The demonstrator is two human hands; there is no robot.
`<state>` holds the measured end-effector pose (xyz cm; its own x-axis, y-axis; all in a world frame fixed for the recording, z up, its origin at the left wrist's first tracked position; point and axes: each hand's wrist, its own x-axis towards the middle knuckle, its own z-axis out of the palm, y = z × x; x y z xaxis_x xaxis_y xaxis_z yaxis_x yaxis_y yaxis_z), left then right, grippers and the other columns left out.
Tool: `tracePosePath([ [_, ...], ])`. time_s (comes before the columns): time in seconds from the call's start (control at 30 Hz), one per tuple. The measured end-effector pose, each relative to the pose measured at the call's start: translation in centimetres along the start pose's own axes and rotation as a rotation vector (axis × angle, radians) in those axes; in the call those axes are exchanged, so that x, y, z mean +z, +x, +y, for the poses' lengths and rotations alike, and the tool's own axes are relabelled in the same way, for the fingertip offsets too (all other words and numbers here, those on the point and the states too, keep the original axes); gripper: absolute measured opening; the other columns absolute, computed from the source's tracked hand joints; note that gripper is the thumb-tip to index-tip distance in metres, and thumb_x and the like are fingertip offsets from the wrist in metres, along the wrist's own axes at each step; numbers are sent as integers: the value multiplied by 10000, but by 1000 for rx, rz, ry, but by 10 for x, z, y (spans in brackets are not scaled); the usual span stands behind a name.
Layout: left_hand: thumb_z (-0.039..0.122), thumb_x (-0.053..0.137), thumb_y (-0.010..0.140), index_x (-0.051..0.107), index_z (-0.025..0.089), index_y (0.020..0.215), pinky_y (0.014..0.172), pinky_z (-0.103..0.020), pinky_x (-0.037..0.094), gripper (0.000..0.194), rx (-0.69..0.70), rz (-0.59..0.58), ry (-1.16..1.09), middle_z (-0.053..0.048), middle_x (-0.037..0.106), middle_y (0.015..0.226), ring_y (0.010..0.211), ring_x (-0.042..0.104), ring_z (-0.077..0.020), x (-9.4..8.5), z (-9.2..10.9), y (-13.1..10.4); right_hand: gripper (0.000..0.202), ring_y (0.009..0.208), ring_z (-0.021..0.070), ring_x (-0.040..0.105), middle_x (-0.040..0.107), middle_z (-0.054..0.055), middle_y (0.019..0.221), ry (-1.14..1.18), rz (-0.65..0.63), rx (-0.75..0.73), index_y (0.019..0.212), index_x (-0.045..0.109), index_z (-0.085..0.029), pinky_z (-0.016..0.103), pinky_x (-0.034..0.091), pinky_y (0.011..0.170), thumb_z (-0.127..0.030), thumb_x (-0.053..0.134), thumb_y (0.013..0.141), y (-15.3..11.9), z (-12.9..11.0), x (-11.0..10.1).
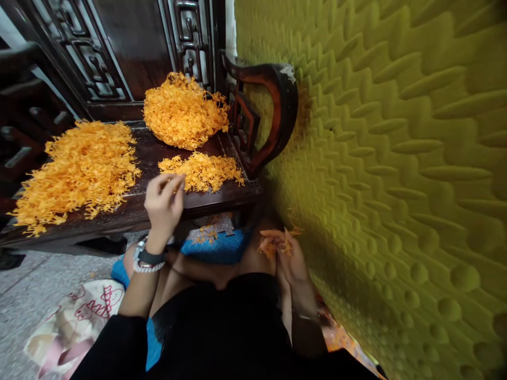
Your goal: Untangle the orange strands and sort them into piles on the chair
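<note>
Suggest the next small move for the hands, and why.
I'd probably bring the left hand over to the right hand. The right holds several orange pieces above the lap, while the left, by the small front pile, shows no clear piece; blur hides whether its fingertips pinch one.

Thin, branching, bright orange pieces (79,163) lie tangled in three heaps on the dark worktop (147,150): a broad, spread-out heap (93,171) at the left, a tall, rounded mound (182,113) at the back, and a small, low pile (209,173) in front of the mound. Loose strands (270,249) stick out around the fingers of the right hand (292,259); a few scraps (208,233) lie scattered below
</note>
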<state>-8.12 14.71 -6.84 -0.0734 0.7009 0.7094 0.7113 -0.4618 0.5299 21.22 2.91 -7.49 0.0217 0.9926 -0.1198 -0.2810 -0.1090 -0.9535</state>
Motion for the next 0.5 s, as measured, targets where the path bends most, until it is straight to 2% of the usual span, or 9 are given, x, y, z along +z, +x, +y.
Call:
tracePosePath([
  [0.1,298,502,915,670,203,1050,903,-432,431,235,-9,74,225,-123,601,1079,1038,534,-269,-13,-5,18,511,633,188,581,663,46,672,-20,-9,33,866,751,-217,341,460,686,-559,375,912,2,9,2],
  [0.2,311,530,894,681,181,921,840,-403,440,201,-54,50,308,-107,626,940,940,551,-262,-14,-16,10,513,627,182,581,659,44,651,-16,-29,62,836,753,-210,325,458,653,-571,395,898,5,10,7],
  [0.27,309,545,880,675,180,883,826,-398,437,182,-99,0,325,-97,639,907,908,558,-261,-14,-24,2,505,635,178,588,652,40,631,-13,-29,70,802,749,-205,314,459,655,-576,418,886,7,8,12],
  [0.37,305,535,879,654,175,940,836,-410,431,186,-151,-128,323,-102,656,927,897,566,-269,-15,-35,-2,487,650,176,596,645,36,625,20,-17,78,788,742,-203,313,463,683,-582,448,870,9,8,22],
  [0.5,395,547,883,619,175,1016,878,-418,426,267,-110,-249,245,-99,650,999,960,561,-272,-18,-38,6,438,683,177,587,643,38,680,231,-5,74,909,735,-197,335,468,721,-525,448,870,12,9,37],
])
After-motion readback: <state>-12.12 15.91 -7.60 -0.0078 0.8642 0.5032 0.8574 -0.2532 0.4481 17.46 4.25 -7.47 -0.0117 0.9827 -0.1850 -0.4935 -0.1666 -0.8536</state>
